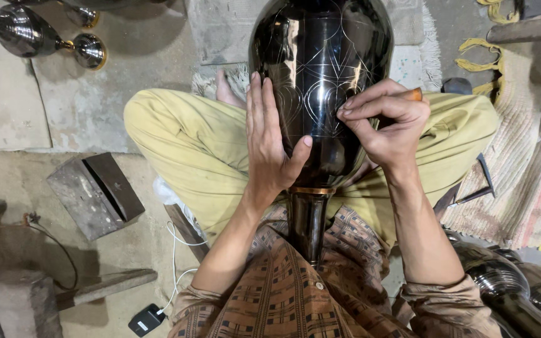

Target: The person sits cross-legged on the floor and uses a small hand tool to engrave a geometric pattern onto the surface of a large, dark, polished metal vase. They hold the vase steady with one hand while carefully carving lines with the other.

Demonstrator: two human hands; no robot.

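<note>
Metal vases (pixel 29 34) with a dark polished body and brass-coloured rims lie on the concrete floor (pixel 7 100) at the far left, and nearer to the person stands a small steel block (pixel 95 194), with a white cable (pixel 173 263) that runs down to a black charger (pixel 145 319). Next comes the left hand (pixel 267 141): it is spread wide and flat against the side of the large black metal vase (pixel 320 69), thumb stretched out across the front, probably to stop the round body from rolling. This vase rests in the lap of the person, who sits cross-legged in yellow-green trousers (pixel 183 138); its narrow neck (pixel 307 219) points toward the chest and the belly points away, so that the curved surface faces upward. Thin engraved lines (pixel 320 94), shaped like petals and arcs, already cover this surface. The right hand (pixel 386 122) is closed narrowly around a small engraving tool (pixel 413 94) with an orange-brown handle; the fingertips press near the lines, though the point itself is hidden. At the far right lie a woven rug (pixel 521 169) and more dark vases (pixel 515 288).
</note>
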